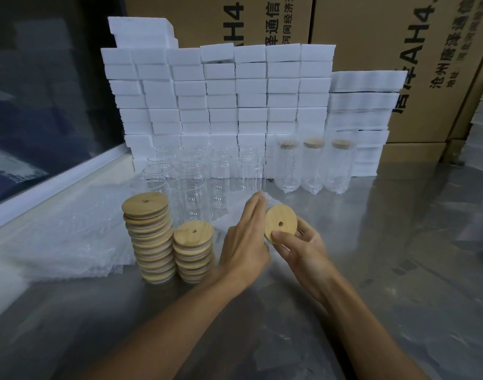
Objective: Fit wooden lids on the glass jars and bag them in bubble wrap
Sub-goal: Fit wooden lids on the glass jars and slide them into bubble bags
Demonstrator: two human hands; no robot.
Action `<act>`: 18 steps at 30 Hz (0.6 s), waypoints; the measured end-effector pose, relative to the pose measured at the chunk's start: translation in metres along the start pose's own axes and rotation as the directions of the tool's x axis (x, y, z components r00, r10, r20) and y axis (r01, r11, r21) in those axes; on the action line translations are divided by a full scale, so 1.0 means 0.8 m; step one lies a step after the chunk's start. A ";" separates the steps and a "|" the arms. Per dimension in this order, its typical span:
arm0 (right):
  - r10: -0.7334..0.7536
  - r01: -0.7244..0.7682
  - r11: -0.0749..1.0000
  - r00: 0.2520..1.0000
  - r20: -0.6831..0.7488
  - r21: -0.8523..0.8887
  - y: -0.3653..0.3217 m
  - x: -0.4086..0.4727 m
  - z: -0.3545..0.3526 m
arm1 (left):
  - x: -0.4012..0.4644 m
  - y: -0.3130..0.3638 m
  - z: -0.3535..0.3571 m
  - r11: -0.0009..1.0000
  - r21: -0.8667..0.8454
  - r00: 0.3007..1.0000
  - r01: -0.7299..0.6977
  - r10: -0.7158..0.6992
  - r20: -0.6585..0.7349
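Backing the whole scene, cardboard cartons point(372, 64) are standing against the wall, and in front of them white foam blocks point(221, 91) are rising in neat stacked columns, probably waiting as packing for later. The steel table point(399, 256) is carrying everything else. A flat heap of bubble wrap bags point(70, 242) is lying on the left, within easy reach of that side. Open glass jars point(191, 187) are standing in rows at the centre, none lidded yet, while three finished jars point(313, 165) are standing bagged with lids on just to the right of them, looking like the done pile.

Nearer in, two stacks of wooden lids point(150, 237) are sitting side by side in front of the jars, the left stack taller. Now the hands: the left hand point(246, 242) is reaching forward with fingers straight and together, tips touching what looks like a jar lying in bubble wrap, seemingly steadying it. The right hand point(303, 250) is pinching a single wooden lid point(280, 224) at its lower rim, thumb on the face, fingers curled behind, holding it tilted on edge just beside the left hand's fingers. I'd say it's lining up for the jar mouth.
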State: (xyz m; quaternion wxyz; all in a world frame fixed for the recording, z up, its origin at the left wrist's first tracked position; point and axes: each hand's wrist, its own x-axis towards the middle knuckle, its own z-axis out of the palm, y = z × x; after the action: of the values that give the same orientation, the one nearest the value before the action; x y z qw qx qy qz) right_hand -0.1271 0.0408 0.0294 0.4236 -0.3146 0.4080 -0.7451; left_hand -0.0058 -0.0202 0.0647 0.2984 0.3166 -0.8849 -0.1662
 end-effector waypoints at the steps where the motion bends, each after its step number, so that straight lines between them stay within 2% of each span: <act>1: -0.009 0.008 0.999 1.000 -0.029 -0.040 0.001 0.000 0.000 | -0.001 0.002 0.000 1.000 0.014 1.000 -0.004 0.004 0.008; 4: -0.066 0.044 0.974 0.994 -0.093 -0.220 0.005 0.000 -0.001 | -0.002 0.007 0.002 0.996 0.083 0.999 -0.035 0.033 0.035; 8: -0.179 0.110 0.898 0.976 -0.124 -0.426 0.014 0.001 -0.002 | -0.010 0.016 0.014 0.971 0.140 0.978 -0.192 0.178 0.105; 11: -0.266 0.148 0.796 0.957 -0.120 -0.587 0.015 -0.001 -0.006 | -0.015 0.019 0.016 0.951 0.156 0.960 -0.268 0.250 0.124; 14: -0.335 0.075 0.633 0.924 -0.185 -0.771 0.013 -0.003 -0.005 | -0.013 0.019 0.007 0.939 0.126 0.942 -0.320 0.300 0.154; 16: -0.388 0.063 0.579 0.898 -0.207 -0.813 0.013 -0.003 -0.006 | -0.007 0.019 -0.001 0.935 0.132 0.939 -0.330 0.311 0.145; 18: -0.441 0.051 0.574 0.860 -0.257 -0.817 0.013 -0.001 -0.008 | -0.001 0.020 -0.010 0.936 0.130 0.943 -0.328 0.316 0.105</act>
State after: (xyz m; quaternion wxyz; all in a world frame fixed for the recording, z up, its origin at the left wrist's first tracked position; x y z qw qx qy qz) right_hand -0.1279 0.0404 0.0176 0.0284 -0.3486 0.7264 -0.5916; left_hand -0.0078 -0.0086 0.0785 0.2610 0.1813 -0.9461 -0.0632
